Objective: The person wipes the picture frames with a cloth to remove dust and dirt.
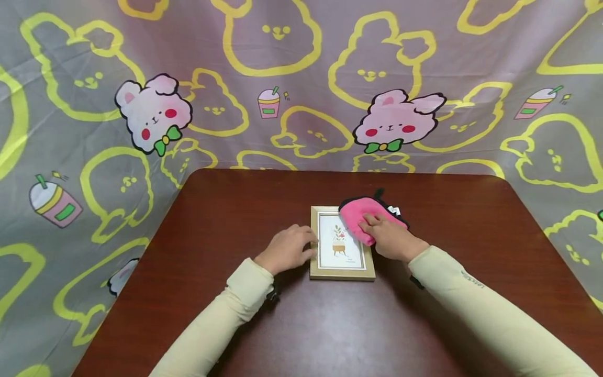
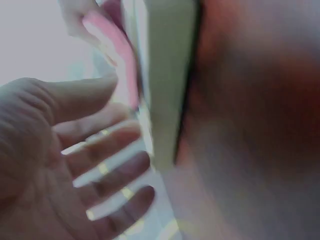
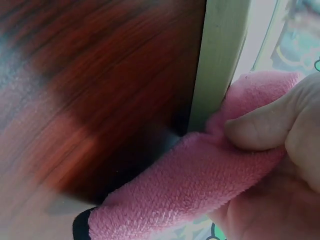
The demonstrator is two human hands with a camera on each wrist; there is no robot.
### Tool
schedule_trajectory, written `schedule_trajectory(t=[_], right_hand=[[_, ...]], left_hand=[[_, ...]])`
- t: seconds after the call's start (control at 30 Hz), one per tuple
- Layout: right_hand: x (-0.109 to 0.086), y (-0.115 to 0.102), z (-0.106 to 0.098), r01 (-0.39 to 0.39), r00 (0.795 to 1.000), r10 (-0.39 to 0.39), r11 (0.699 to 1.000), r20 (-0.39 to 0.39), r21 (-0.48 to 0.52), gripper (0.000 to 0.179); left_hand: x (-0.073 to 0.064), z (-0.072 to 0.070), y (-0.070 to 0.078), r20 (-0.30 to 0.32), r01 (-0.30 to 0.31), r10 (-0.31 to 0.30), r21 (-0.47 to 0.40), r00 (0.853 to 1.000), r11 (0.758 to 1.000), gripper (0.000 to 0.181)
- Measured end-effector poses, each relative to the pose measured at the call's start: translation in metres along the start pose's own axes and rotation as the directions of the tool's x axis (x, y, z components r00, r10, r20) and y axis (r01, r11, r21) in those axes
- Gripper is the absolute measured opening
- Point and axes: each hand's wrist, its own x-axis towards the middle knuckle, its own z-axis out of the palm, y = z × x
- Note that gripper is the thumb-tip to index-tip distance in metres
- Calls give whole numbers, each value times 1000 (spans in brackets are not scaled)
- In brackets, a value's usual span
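A picture frame (image 1: 342,274) with a light wooden border lies flat on the table, showing a print of a potted plant. Over its upper right corner spreads a fuzzy pink cloth (image 1: 354,213) with black edging and a white tag. My right hand (image 1: 394,239) holds this cloth; in the right wrist view the thumb (image 3: 262,125) presses into its pile beside the frame's edge. At the frame's left side is my left hand (image 1: 288,248), fingertips near or touching the border. The left wrist view shows its fingers (image 2: 107,147) spread, holding nothing.
The dark reddish-brown table (image 1: 235,209) extends around the frame. Behind and at both sides hangs a grey curtain (image 1: 301,94) with yellow outlines and cartoon bunnies. Both forearms wear pale yellow sleeves (image 1: 249,288).
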Motion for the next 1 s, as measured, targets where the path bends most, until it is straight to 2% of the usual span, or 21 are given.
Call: schedule_trajectory(t=[0.1, 0.23, 0.37, 0.5, 0.7, 0.8, 1.0], right_hand=[[1, -2, 2, 9, 1000, -9, 1000, -10, 8, 50], [1, -4, 4, -4, 1000, 4, 1000, 5, 30, 52], [0, -4, 6, -4, 1000, 3, 1000, 7, 30, 54], [-2, -3, 7, -1, 1000, 1, 1000, -4, 19, 54], [-4, -1, 10, 0, 999, 1, 1000, -34, 19, 56], [-8, 0, 12, 8, 998, -7, 1000, -61, 18, 56], [-28, -13, 13, 58, 994, -59, 998, -94, -20, 54]], left_hand=[[17, -5, -17, 2, 26, -26, -37, 1000, 999, 31], [36, -8, -38, 35, 97, -94, -80, 995, 992, 45], [49, -9, -50, 82, 111, -102, -113, 991, 987, 58], [58, -7, -54, 130, 101, -87, -101, 988, 990, 63], [67, -2, -57, 191, 128, -114, -60, 975, 990, 63], [70, -1, -57, 206, 125, -109, -67, 973, 990, 63], [73, -5, -54, 213, 100, -103, 24, 972, 995, 60]])
